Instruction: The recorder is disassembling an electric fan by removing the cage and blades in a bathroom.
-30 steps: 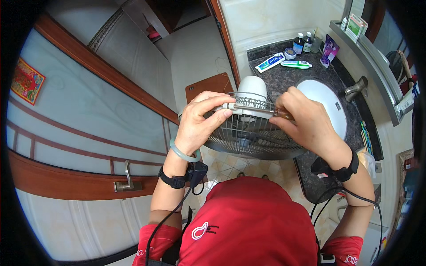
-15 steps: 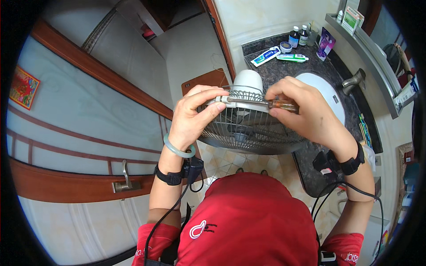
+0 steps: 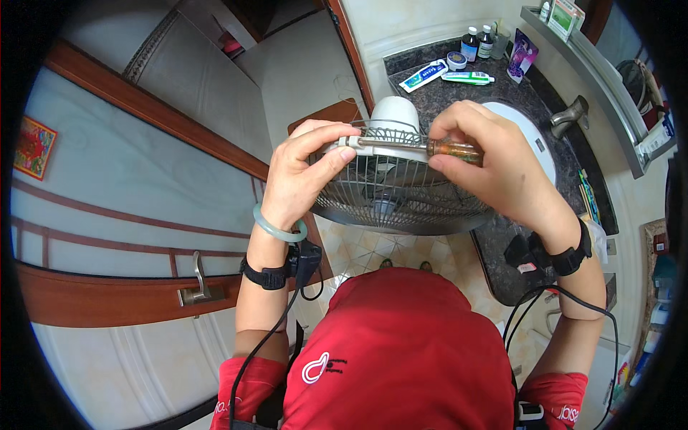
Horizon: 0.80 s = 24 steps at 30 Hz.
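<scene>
Two bare hands meet over a round, dark wire-caged electric fan (image 3: 401, 208) with a rounded white plastic motor housing (image 3: 395, 115), seen from above in the head view. The right hand (image 3: 494, 161) has its thumb and bent fingers closed around the translucent brown handle of a screwdriver with a thin metal shaft (image 3: 440, 147); the thumb presses from the near side, the fingers curl over the far side, and the handle's butt points into the palm. The shaft runs almost level to the left, along the top edge of the cage, toward the other hand's fingertips; whether it touches the cage cannot be told. The left hand (image 3: 304, 165) has its thumb and forefinger nearly together, pinching a small white piece (image 3: 350, 142) at the rim, and the screwdriver's far end reaches this spot, where the fingertips partly hide it. A pale green ring bangle (image 3: 278, 232) circles the left wrist. Beyond the right hand, a white oval basin (image 3: 529, 136) is set in a dark speckled stone counter (image 3: 437, 104), with two toothpaste tubes (image 3: 424, 75) lying near its far edge beside two dark bottles (image 3: 469, 46).
</scene>
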{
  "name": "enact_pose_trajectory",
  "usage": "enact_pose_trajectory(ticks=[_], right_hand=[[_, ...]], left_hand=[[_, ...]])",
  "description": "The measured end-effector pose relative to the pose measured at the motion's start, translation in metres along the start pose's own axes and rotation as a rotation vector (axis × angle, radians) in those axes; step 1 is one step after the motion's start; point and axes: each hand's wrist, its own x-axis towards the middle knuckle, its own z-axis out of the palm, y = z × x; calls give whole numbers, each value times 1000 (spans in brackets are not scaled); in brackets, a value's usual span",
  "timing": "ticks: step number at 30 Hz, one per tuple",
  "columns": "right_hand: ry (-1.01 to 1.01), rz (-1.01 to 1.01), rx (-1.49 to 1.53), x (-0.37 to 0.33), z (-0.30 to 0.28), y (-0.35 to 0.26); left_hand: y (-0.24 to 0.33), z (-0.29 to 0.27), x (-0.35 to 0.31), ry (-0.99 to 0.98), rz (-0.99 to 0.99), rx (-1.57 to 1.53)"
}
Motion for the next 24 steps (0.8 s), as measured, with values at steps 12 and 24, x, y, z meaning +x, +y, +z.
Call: enact_pose_trajectory(ticks=[12, 24], right_hand=[[-19, 125, -30, -4, 1, 0], [-170, 295, -112, -3, -10, -7]], left_hand=[[-1, 3, -3, 38, 8, 5], [6, 7, -3, 35, 18, 18]])
